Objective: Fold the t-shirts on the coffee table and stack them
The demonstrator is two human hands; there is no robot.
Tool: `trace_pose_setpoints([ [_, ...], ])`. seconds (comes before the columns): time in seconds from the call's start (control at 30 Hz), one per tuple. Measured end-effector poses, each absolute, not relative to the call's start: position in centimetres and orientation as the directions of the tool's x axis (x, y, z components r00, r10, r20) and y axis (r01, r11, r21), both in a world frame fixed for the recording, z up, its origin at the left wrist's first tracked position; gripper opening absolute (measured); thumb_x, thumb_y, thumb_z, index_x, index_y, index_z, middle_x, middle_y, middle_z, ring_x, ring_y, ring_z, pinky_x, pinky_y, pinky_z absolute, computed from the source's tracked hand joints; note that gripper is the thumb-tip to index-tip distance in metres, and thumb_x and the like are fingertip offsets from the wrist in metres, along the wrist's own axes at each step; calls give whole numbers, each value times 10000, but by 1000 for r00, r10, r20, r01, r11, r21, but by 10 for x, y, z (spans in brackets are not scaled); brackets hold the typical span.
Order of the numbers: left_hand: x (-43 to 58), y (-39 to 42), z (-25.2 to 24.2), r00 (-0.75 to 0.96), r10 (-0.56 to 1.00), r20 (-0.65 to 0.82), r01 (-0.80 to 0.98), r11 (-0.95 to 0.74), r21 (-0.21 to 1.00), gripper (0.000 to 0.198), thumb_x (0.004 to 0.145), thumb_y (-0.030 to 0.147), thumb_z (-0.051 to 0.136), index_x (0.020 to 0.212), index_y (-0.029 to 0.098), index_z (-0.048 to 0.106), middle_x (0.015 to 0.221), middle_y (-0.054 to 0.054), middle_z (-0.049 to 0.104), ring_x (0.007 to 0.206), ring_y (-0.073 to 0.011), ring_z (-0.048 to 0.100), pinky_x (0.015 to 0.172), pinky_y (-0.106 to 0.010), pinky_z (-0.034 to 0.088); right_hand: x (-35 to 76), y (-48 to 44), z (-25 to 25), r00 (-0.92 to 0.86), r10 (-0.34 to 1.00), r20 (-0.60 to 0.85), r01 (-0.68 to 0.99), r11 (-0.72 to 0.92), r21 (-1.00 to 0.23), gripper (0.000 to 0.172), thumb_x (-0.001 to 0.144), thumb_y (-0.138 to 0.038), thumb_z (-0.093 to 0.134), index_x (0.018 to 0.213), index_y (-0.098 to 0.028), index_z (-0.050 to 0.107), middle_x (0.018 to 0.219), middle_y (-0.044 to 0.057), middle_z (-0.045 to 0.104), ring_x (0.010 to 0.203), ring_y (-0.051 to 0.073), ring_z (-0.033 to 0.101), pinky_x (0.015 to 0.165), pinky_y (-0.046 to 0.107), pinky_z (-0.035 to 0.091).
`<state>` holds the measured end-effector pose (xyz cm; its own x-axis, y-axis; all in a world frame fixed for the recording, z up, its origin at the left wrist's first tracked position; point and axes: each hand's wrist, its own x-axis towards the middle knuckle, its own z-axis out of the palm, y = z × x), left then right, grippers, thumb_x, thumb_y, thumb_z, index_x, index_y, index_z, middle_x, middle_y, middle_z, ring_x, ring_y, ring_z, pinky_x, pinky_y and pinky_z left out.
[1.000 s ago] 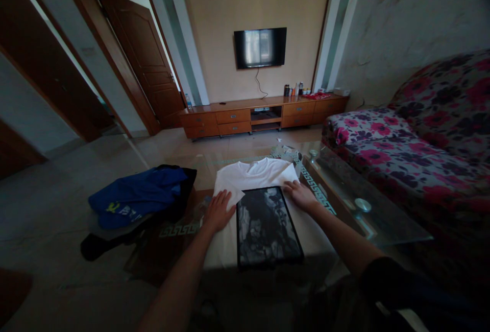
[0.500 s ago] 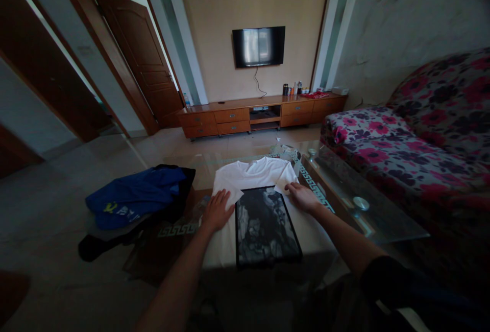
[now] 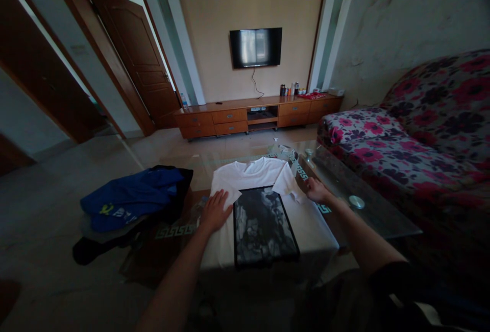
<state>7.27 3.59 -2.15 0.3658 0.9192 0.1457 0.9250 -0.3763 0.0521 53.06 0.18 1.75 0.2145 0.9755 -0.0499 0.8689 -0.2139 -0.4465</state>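
Observation:
A white T-shirt (image 3: 256,172) with a large dark printed picture (image 3: 264,224) lies spread on a glass coffee table, its collar away from me and its lower part hanging over the near edge. My left hand (image 3: 216,212) rests flat on the left sleeve, which is folded inward, with its fingers stretched out. At the shirt's right side my right hand (image 3: 317,191) has its fingers curled at the edge of the right sleeve (image 3: 289,184), which points outward. The fingertips' grip on the cloth is partly hidden.
Blue and black clothing (image 3: 133,196) lies in a heap at the left. The glass coffee table (image 3: 383,219) reaches right towards a flowered sofa (image 3: 367,127). Beyond stand a low wooden cabinet (image 3: 229,116) with bottles and cans, and a wall television (image 3: 255,47).
My right hand has moved right and outward, and the right sleeve has turned from folded inward to pointing outward. My left hand stays on the left sleeve. The view has shifted slightly.

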Motion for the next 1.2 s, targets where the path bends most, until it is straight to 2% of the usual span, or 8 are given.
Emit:
trace_pose_setpoints([
  [0.1,73,36,-22,367,918,150,924,-378,51,667,996,584,288,1541,211,379,1645,-79,295,1519,-260,252,1229,-446,211,536,-10,9,199,975,-101,888,-222,-403,500,642,-175,680,1137,-186,614,1165,123,589,1124,334,559,896,433,441],
  [0.17,72,36,-22,364,920,148,926,-375,54,661,996,583,291,1542,219,377,1645,-74,295,1521,-256,249,1228,-444,211,537,-15,7,93,994,-64,914,-111,-391,517,654,-175,677,1166,-208,613,1207,112,585,1150,307,544,925,411,432],
  [0.3,71,37,-22,365,919,151,925,-376,51,659,996,589,295,1542,230,374,1641,-70,308,1522,-248,248,1227,-430,216,544,-15,11,-115,993,-12,908,100,-408,251,724,-145,618,966,-185,670,1039,73,657,978,208,595,890,291,446],
  [0.5,71,37,-23,375,912,165,920,-389,57,658,996,575,318,1537,208,392,1635,-84,321,1513,-256,270,1229,-431,220,555,-22,20,-99,995,33,909,104,-403,147,800,-176,585,911,-176,682,982,66,672,910,189,620,846,268,458],
  [0.7,72,37,-22,371,913,170,923,-382,38,646,999,552,335,1531,193,403,1632,-86,324,1509,-257,280,1227,-426,229,545,-24,28,194,981,30,965,-185,-183,224,896,-264,495,963,-181,692,1120,134,629,936,240,632,802,333,454],
  [0.9,73,36,-20,366,916,163,926,-376,37,635,999,546,348,1535,210,395,1632,-82,326,1506,-251,289,1224,-421,233,535,-17,20,-197,979,41,947,201,-249,350,711,-103,622,1047,-186,673,1154,103,597,1088,232,555,959,303,416],
  [1.03,73,36,-19,367,916,160,925,-377,39,630,999,546,346,1529,212,405,1633,-81,324,1508,-256,283,1223,-429,233,537,-19,14,-127,991,-41,966,114,-231,221,725,-115,618,922,-176,696,1115,103,601,1039,224,557,924,297,422],
  [1.2,73,35,-18,373,914,159,923,-384,43,633,1001,542,340,1531,201,398,1634,-89,321,1509,-256,280,1227,-435,221,534,-21,23,-39,999,-20,987,36,-158,164,844,-241,575,901,-198,722,1099,107,614,1042,244,586,882,319,438],
])
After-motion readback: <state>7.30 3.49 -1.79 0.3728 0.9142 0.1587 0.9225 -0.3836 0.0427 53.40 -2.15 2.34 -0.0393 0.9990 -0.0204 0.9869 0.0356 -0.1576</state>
